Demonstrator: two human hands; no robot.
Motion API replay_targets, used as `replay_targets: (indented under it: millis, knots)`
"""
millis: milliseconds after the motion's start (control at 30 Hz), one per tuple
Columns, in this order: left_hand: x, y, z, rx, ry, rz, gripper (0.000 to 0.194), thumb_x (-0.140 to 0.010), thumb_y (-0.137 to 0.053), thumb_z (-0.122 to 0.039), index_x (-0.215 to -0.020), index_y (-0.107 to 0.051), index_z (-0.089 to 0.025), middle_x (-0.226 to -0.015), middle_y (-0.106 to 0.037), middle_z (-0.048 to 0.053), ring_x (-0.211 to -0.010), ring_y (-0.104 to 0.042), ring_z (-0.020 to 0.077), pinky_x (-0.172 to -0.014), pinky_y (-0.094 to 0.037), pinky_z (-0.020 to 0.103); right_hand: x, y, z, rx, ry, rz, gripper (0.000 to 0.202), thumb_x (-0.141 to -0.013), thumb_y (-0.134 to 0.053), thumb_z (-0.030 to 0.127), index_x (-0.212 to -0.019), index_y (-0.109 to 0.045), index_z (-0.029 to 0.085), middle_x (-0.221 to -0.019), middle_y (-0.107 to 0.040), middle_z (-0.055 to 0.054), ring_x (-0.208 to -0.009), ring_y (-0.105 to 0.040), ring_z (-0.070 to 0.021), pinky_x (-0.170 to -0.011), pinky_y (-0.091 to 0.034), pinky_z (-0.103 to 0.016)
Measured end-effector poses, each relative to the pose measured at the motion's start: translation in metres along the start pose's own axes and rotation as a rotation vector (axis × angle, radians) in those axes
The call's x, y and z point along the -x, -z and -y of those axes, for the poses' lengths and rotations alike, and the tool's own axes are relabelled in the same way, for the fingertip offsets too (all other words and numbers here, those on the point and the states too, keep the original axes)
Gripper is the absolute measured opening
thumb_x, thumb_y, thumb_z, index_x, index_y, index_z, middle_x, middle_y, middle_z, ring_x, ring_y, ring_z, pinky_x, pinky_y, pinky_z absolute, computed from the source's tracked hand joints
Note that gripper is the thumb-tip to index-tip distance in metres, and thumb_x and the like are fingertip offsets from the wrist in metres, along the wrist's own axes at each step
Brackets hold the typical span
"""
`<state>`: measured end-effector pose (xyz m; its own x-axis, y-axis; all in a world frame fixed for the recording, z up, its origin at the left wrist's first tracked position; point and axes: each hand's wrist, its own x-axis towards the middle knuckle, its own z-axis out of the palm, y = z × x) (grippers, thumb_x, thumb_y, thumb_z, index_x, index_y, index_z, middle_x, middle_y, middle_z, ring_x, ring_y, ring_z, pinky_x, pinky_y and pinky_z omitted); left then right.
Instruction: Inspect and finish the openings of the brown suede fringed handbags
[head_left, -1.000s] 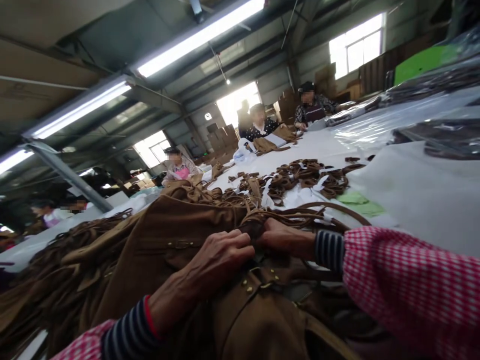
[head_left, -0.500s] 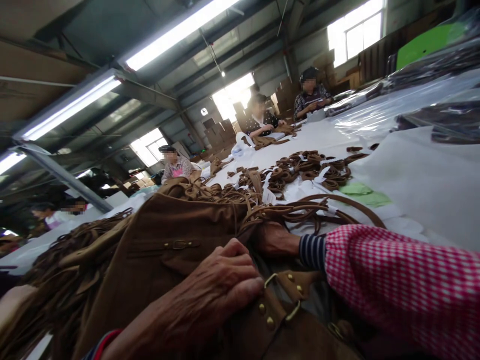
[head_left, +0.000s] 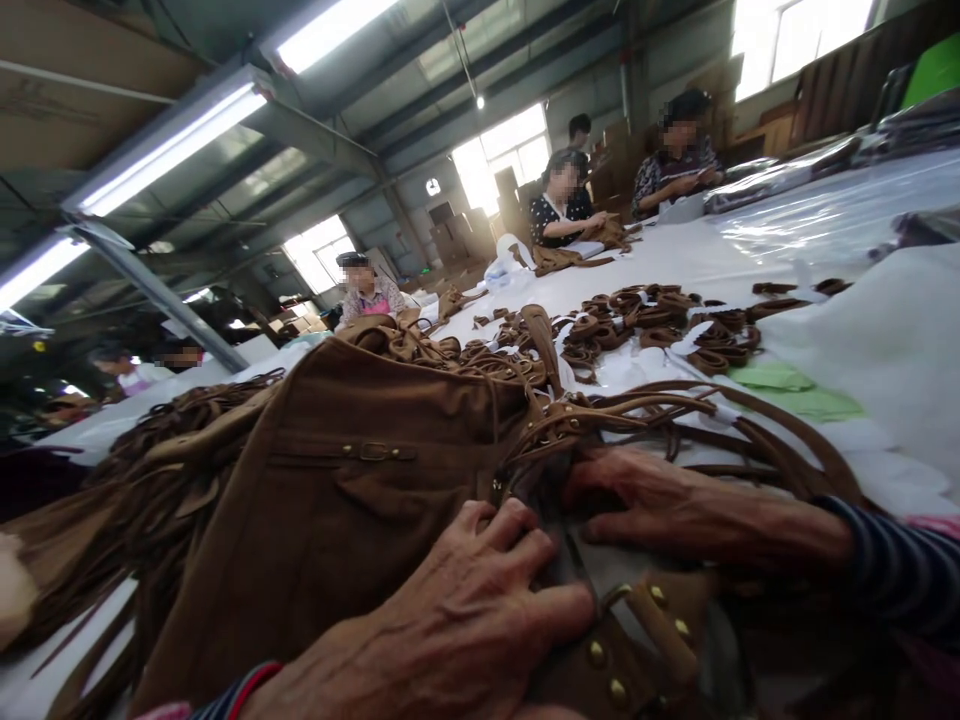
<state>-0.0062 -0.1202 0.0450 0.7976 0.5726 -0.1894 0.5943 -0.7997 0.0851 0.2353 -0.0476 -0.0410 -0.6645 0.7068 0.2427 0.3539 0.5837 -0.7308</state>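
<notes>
A brown bag (head_left: 375, 510) with a small buckled strap on its side lies in front of me. My left hand (head_left: 465, 600) presses on it near its opening, fingers bent, gripping the edge of the brown material. To the right, my right hand (head_left: 660, 500) reaches into the opening, where a grey lining shows; its fingertips are partly hidden by the bag's edge. Below the hands sits a brown strap with brass studs and a metal ring (head_left: 652, 620). Thin brown straps (head_left: 637, 405) lie just beyond my right hand.
Piled brown straps (head_left: 660, 320) with white tags cover the white table (head_left: 682, 250). More brown pieces (head_left: 180, 450) are heaped at left. Green sheets (head_left: 795, 388) lie at right. Several people sit beyond; part of another hand (head_left: 15, 590) shows at the left edge.
My right hand has drawn back from deeper inside the bag, so more of it shows. The fingers of my left hand have spread a little. The view has shifted.
</notes>
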Motion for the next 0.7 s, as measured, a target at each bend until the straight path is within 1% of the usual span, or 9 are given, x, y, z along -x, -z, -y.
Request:
replay_targets:
  millis: [100, 167, 267, 367, 400, 467, 567, 633, 700]
  knots:
    - [-0.002, -0.003, 0.004, 0.039, 0.007, 0.078, 0.043, -0.1, -0.045, -0.063, -0.133, -0.056, -0.038, -0.131, -0.061, 0.001, -0.126, -0.051, 0.0261, -0.114, -0.032, 0.047, 0.006, 0.002, 0.012, -0.039, -0.031, 0.115, 0.013, -0.087, -0.066, 0.021, -0.096, -0.075, 0.021, -0.092, -0.072, -0.004, -0.087, -0.065, -0.021, -0.079, -0.049, -0.029]
    - [-0.005, -0.006, 0.007, 0.037, 0.001, 0.105, 0.043, -0.099, -0.046, -0.065, -0.131, -0.057, -0.038, -0.13, -0.061, 0.002, -0.125, -0.05, 0.0272, -0.11, -0.034, 0.047, 0.006, -0.001, 0.012, -0.069, -0.028, 0.151, 0.01, -0.088, -0.066, 0.025, -0.093, -0.074, 0.021, -0.09, -0.071, -0.003, -0.085, -0.064, -0.0201, -0.078, -0.047, -0.028]
    - [-0.01, -0.007, 0.006, -0.032, -0.029, 0.066, 0.055, -0.094, -0.048, -0.072, -0.134, -0.055, -0.035, -0.126, -0.062, 0.005, -0.119, -0.052, 0.0291, -0.101, -0.038, 0.045, 0.001, -0.01, 0.002, -0.09, -0.067, 0.149, 0.012, -0.084, -0.07, 0.028, -0.091, -0.072, 0.019, -0.086, -0.069, -0.001, -0.079, -0.061, -0.0175, -0.072, -0.044, -0.026]
    - [-0.011, -0.011, 0.003, -0.115, -0.03, 0.013, 0.063, -0.092, -0.05, -0.074, -0.14, -0.052, -0.032, -0.125, -0.062, 0.007, -0.116, -0.053, 0.0295, -0.097, -0.04, 0.043, -0.005, -0.019, -0.005, -0.116, -0.125, 0.157, 0.009, -0.079, -0.069, 0.024, -0.084, -0.069, 0.016, -0.077, -0.065, 0.002, -0.07, -0.055, -0.0134, -0.063, -0.037, -0.024]
    - [-0.011, -0.014, 0.003, -0.134, -0.034, -0.002, 0.061, -0.092, -0.053, -0.072, -0.139, -0.053, -0.032, -0.126, -0.061, 0.007, -0.115, -0.053, 0.0291, -0.097, -0.04, 0.042, -0.006, -0.02, -0.005, -0.129, -0.14, 0.165, 0.008, -0.077, -0.069, 0.023, -0.081, -0.068, 0.016, -0.074, -0.062, 0.003, -0.068, -0.053, -0.0124, -0.061, -0.035, -0.024]
    - [-0.012, -0.022, 0.005, -0.174, -0.054, -0.028, 0.047, -0.095, -0.058, -0.061, -0.133, -0.055, -0.034, -0.125, -0.062, 0.005, -0.114, -0.053, 0.0271, -0.095, -0.041, 0.039, -0.006, -0.021, -0.001, -0.129, -0.178, 0.163, 0.008, -0.075, -0.069, 0.023, -0.076, -0.067, 0.016, -0.07, -0.059, 0.003, -0.066, -0.05, -0.0122, -0.058, -0.032, -0.025]
    - [-0.013, -0.028, 0.012, -0.242, -0.086, -0.047, 0.03, -0.1, -0.059, -0.043, -0.129, -0.057, -0.035, -0.128, -0.062, 0.002, -0.115, -0.054, 0.024, -0.09, -0.042, 0.035, -0.002, -0.019, 0.006, -0.03, -0.206, 0.116, 0.008, -0.074, -0.069, 0.024, -0.077, -0.067, 0.017, -0.076, -0.06, 0.001, -0.072, -0.053, -0.0152, -0.061, -0.032, -0.026]
    - [-0.011, -0.022, 0.013, -0.248, -0.08, -0.066, 0.03, -0.102, -0.057, -0.041, -0.131, -0.056, -0.035, -0.134, -0.061, 0.002, -0.119, -0.053, 0.0234, -0.092, -0.042, 0.035, 0.001, -0.02, 0.005, 0.068, -0.141, 0.087, 0.008, -0.077, -0.064, 0.022, -0.082, -0.068, 0.018, -0.083, -0.063, -0.001, -0.078, -0.055, -0.0173, -0.065, -0.035, -0.027]
    - [-0.004, -0.009, 0.009, -0.205, -0.084, -0.075, 0.034, -0.104, -0.053, -0.042, -0.138, -0.052, -0.035, -0.138, -0.06, 0.002, -0.122, -0.053, 0.0222, -0.096, -0.042, 0.034, 0.003, -0.023, 0.0, 0.165, -0.047, 0.07, 0.01, -0.08, -0.06, 0.019, -0.087, -0.067, 0.019, -0.088, -0.064, -0.003, -0.08, -0.056, -0.0182, -0.069, -0.036, -0.029]
